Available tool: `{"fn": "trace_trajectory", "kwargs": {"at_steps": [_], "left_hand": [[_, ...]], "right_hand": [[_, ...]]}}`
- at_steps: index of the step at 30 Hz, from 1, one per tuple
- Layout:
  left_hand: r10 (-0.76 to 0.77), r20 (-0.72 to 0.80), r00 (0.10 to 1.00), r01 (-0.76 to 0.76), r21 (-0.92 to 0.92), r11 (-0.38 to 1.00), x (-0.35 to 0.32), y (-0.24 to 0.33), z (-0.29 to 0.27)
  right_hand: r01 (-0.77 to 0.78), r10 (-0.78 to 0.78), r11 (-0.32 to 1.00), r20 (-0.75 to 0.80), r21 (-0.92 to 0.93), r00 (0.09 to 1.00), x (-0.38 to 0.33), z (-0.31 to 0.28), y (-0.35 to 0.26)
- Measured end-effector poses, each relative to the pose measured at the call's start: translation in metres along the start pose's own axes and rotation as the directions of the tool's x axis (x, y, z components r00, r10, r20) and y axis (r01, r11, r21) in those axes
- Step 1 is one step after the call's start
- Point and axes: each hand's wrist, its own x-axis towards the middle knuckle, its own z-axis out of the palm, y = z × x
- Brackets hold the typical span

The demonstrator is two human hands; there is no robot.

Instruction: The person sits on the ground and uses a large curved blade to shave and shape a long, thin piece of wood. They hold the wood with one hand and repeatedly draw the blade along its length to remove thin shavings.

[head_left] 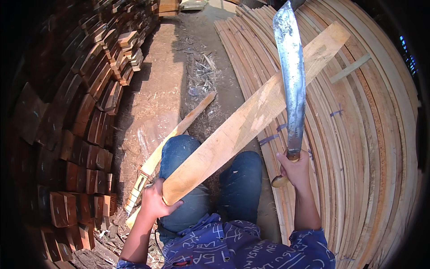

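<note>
My left hand [156,200] grips the near end of a long, pale wooden plank [235,131]. The plank slants up and away to the right, passing above my left knee. My right hand [295,169] is wrapped round the handle of a machete [290,76], whose curved wooden end sticks out below my fist. Its broad steel blade points up and away, crossing in front of the plank's far half. I cannot tell whether blade and plank touch. Beside my left leg lies a wooden sheath [139,186] bound with light bands, close to another narrow piece of wood [197,110].
Stacked dark timber blocks [89,166] rise along the left side. Long pale boards [354,148] lie in a wide stack on the right, some with blue marks. Wood shavings [204,71] litter the dirt ground between them. A short offcut [351,68] rests on the boards.
</note>
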Motion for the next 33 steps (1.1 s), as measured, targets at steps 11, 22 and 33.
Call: {"fn": "trace_trajectory", "kwargs": {"at_steps": [11, 22, 33], "left_hand": [[-0.018, 0.0, 1.0, 0.018, 0.038, 0.999, -0.004, 0.001, -0.001], [-0.013, 0.007, 1.0, 0.013, 0.056, 0.998, 0.0, 0.011, -0.01], [0.004, -0.007, 1.0, -0.005, -0.077, 0.997, 0.002, 0.005, -0.002]], "right_hand": [[0.089, -0.087, 0.968, 0.017, -0.234, 0.996, -0.01, 0.006, -0.014], [0.114, -0.094, 0.969, 0.099, -0.221, 0.991, -0.035, 0.044, 0.032], [-0.001, 0.003, 0.999, -0.04, 0.042, 0.999, -0.021, 0.025, 0.019]]}}
